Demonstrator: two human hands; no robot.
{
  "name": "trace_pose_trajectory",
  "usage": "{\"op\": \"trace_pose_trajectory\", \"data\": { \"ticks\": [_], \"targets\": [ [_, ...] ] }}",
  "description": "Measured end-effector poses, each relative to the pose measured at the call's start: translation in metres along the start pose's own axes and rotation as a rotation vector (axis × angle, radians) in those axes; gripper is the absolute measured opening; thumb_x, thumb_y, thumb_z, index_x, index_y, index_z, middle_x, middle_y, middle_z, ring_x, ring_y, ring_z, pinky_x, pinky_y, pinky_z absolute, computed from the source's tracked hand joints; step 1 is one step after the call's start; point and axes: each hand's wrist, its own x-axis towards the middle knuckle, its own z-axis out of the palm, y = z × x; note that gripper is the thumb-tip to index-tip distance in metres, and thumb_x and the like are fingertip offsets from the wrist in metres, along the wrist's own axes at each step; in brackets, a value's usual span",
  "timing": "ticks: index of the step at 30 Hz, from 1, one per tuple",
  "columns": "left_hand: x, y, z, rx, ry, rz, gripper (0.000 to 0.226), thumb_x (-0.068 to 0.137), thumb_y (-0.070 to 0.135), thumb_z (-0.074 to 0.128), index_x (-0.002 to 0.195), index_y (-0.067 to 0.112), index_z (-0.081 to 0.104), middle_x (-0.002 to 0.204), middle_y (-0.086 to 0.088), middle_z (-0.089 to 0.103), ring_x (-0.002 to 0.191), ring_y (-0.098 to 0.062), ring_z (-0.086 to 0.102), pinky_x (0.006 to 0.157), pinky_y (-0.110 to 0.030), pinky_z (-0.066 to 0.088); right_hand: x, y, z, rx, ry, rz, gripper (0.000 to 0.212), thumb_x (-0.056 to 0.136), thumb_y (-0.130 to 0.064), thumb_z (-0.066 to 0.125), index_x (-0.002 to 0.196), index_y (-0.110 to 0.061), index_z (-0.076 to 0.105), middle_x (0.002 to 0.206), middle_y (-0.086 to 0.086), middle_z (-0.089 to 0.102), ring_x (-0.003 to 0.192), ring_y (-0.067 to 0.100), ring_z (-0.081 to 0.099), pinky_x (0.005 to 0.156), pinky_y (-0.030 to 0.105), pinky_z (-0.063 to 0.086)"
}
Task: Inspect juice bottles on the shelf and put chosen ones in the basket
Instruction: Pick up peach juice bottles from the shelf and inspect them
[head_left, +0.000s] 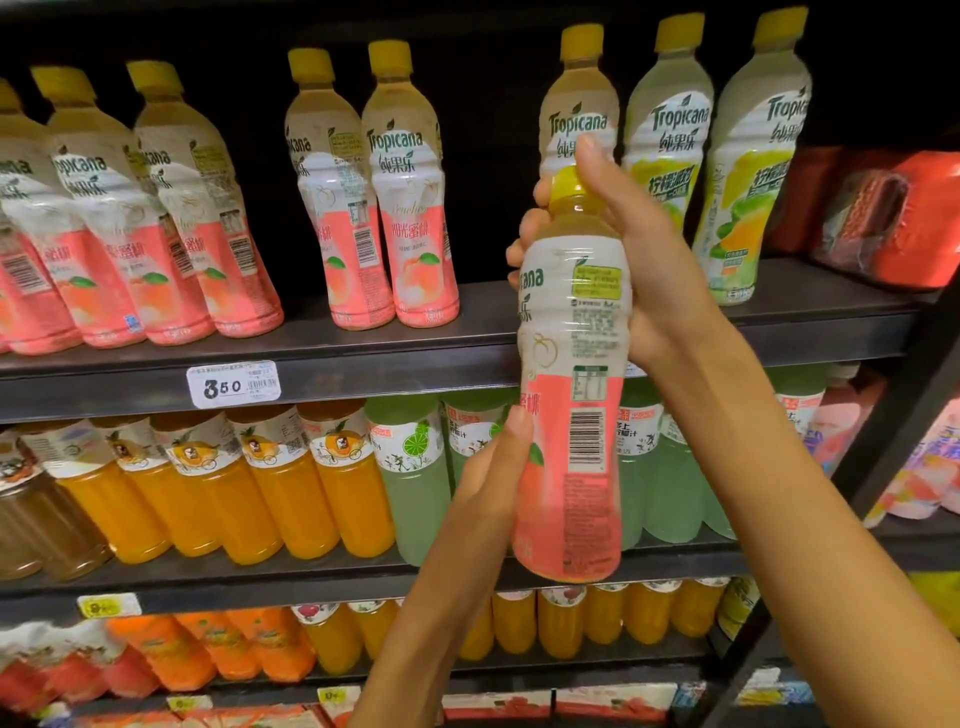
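Both forearms reach up from the bottom edge toward a peach juice bottle (571, 395) held upright in front of the shelves. Right hand (631, 254) wraps its upper part just under the yellow cap, fingers (519, 254) curled round the far side and thumb lying along the neck. Left hand (493, 467) steadies the lower pink part, its thumb pressed to the label; its other fingers are hidden behind the bottle. The barcode side faces the camera. Behind it, the top shelf (363, 358) carries more peach bottles (410, 208) toward its left end and lime bottles (670, 130) toward its right end. A price tag (234, 384) reading 350 sits on that shelf's front edge.
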Motion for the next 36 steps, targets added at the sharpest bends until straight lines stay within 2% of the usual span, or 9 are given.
{"op": "trace_pose_trajectory", "data": {
  "ticks": [3,6,12,16,19,22,25,31,36],
  "targets": [
    [0.001,0.006,0.003,-0.006,0.023,0.074,0.053,0.079,0.074,0.043,0.108,0.037,0.066,0.102,0.005,0.073,0.094,-0.011,0.070,0.076,-0.020,0.055,0.001,-0.004,-0.001,-0.147,0.152,-0.027,0.032,0.096,-0.039,0.055,0.091,-0.008,0.063,0.072,0.003,0.071,0.070,0.019,0.071,0.063,0.027,0.056],
    [0.007,0.013,0.010,-0.201,0.027,0.026,0.057,0.076,0.071,0.049,0.102,0.025,0.071,0.089,-0.004,0.073,0.074,-0.019,0.069,0.067,-0.030,0.056,0.004,-0.009,-0.001,-0.074,0.152,0.085,0.035,0.095,-0.040,0.056,0.101,-0.006,0.065,0.083,0.006,0.075,0.083,0.018,0.072,0.068,0.029,0.059],
    [0.005,0.015,0.010,-0.734,-0.375,-0.164,0.070,0.088,0.065,0.041,0.116,0.003,0.055,0.085,-0.010,0.066,0.070,-0.020,0.065,0.066,-0.033,0.054,0.006,0.004,0.003,0.146,-0.006,0.164,0.040,0.097,-0.044,0.044,0.099,-0.007,0.061,0.084,0.007,0.073,0.079,0.022,0.070,0.073,0.034,0.058],
    [0.004,0.007,0.009,-0.438,-0.222,-0.130,0.075,0.085,0.070,0.034,0.120,0.009,0.060,0.097,-0.013,0.070,0.085,-0.022,0.069,0.076,-0.035,0.056,0.006,0.006,0.001,0.181,-0.051,0.136,0.038,0.099,-0.041,0.044,0.082,-0.009,0.055,0.065,0.004,0.063,0.060,0.018,0.064,0.059,0.029,0.055],
    [0.005,0.010,0.005,-0.201,-0.042,-0.041,0.056,0.077,0.075,0.039,0.109,0.039,0.068,0.109,0.000,0.072,0.103,-0.016,0.067,0.081,-0.028,0.056,0.004,0.004,-0.004,0.018,0.025,0.092,0.034,0.097,-0.038,0.050,0.080,-0.010,0.057,0.067,0.005,0.065,0.059,0.019,0.066,0.057,0.029,0.055],
    [0.006,0.011,0.011,-0.059,0.025,0.029,0.036,0.076,0.072,0.050,0.100,0.049,0.066,0.101,0.009,0.073,0.095,-0.010,0.069,0.072,-0.021,0.056,0.006,0.004,-0.006,-0.104,0.107,0.047,0.032,0.096,-0.037,0.054,0.087,-0.008,0.061,0.072,0.005,0.070,0.069,0.020,0.070,0.061,0.030,0.057],
    [0.007,0.007,0.015,-0.123,0.063,0.020,0.037,0.074,0.067,0.059,0.096,0.040,0.069,0.091,0.002,0.074,0.083,-0.014,0.072,0.066,-0.023,0.055,0.008,0.004,-0.009,-0.064,0.066,0.066,0.037,0.097,-0.041,0.050,0.096,-0.006,0.064,0.080,0.006,0.074,0.082,0.021,0.072,0.069,0.031,0.059],
    [0.007,0.015,0.022,-0.623,-0.285,-0.106,0.065,0.084,0.065,0.049,0.113,0.008,0.062,0.085,-0.009,0.066,0.072,-0.019,0.065,0.066,-0.032,0.054,0.012,0.008,-0.005,0.207,-0.037,0.151,0.037,0.099,-0.041,0.040,0.091,-0.009,0.055,0.070,0.007,0.067,0.067,0.022,0.067,0.067,0.032,0.057],
    [0.006,0.008,0.013,-0.355,-0.126,-0.112,0.069,0.079,0.072,0.042,0.111,0.017,0.068,0.100,-0.012,0.072,0.090,-0.024,0.070,0.078,-0.037,0.057,0.013,0.007,-0.010,0.095,0.033,0.140,0.031,0.098,-0.037,0.047,0.087,-0.009,0.055,0.065,0.006,0.064,0.058,0.020,0.064,0.059,0.029,0.054]
  ]
}}
